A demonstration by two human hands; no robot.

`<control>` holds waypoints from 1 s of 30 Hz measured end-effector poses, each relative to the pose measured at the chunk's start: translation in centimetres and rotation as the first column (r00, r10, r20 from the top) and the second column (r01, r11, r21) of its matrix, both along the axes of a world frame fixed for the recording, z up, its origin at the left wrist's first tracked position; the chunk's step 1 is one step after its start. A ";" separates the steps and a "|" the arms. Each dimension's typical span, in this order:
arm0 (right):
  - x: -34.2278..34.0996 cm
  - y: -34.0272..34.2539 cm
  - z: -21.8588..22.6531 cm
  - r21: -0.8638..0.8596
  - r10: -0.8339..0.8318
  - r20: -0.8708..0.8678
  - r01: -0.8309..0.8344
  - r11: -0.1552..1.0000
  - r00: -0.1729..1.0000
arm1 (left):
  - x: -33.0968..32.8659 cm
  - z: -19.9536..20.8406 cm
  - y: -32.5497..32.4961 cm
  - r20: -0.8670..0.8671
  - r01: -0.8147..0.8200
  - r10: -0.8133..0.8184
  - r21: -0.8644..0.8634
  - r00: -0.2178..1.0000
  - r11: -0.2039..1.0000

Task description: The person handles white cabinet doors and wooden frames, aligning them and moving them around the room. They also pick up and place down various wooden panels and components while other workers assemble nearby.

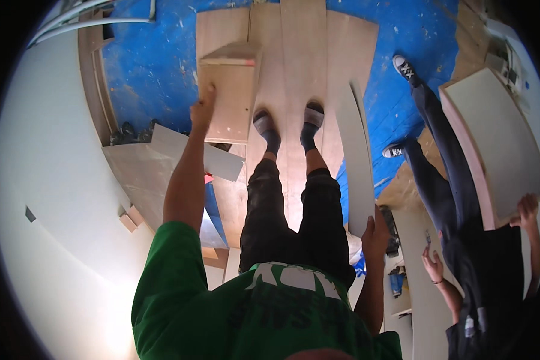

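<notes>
My left hand (204, 108) is closed on the left edge of a light wooden box-like piece (227, 99), out in front of my left foot. A blurred upper edge runs along that piece, and its far side is hidden. Low on the right, my right hand (375, 233) grips the near end of a long, narrow pale board (359, 162). This board reaches forward past my right leg, and its far end looks thin and slightly bowed. Most of my right fingers are hidden behind the board and the hand itself.
Wooden sheets (294, 54) lie under my feet on blue floor covering (144, 66). At right a co-worker (456, 198) holds a large pale panel (492, 132). Pale offcuts (222, 162) and a leaning board (138, 174) sit left, beside a white wall (48, 156). Tools (396, 282) lie at lower right.
</notes>
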State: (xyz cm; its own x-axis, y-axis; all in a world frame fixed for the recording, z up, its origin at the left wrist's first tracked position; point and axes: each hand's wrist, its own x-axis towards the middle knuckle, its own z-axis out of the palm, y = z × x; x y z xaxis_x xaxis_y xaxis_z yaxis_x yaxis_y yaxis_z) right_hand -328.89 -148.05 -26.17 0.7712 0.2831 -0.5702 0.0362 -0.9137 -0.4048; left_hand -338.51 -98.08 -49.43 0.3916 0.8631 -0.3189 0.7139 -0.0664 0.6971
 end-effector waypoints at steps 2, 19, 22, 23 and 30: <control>0.2 0.5 0.0 -0.069 -0.001 0.014 0.002 0.998 1.000 | 1.0 -0.6 0.5 -0.127 0.017 -0.010 0.056 0.992 0.998; -4.5 6.4 -8.6 0.065 -0.686 -0.422 0.774 0.629 0.593 | 6.6 -2.5 -1.8 -0.432 0.525 -0.335 0.466 0.837 0.712; -7.0 6.9 -10.2 0.044 -0.678 -0.468 0.781 0.622 0.567 | 6.9 -2.2 -1.8 -0.459 0.558 -0.359 0.434 0.813 0.708; -8.2 6.6 -11.2 0.035 -0.678 -0.454 0.772 0.635 0.578 | 6.9 -2.5 -1.7 -0.464 0.561 -0.360 0.428 0.809 0.708; -8.9 8.0 -12.2 0.019 -0.659 -0.390 0.721 0.693 0.643 | 6.8 -2.4 -1.7 -0.471 0.569 -0.372 0.401 0.800 0.718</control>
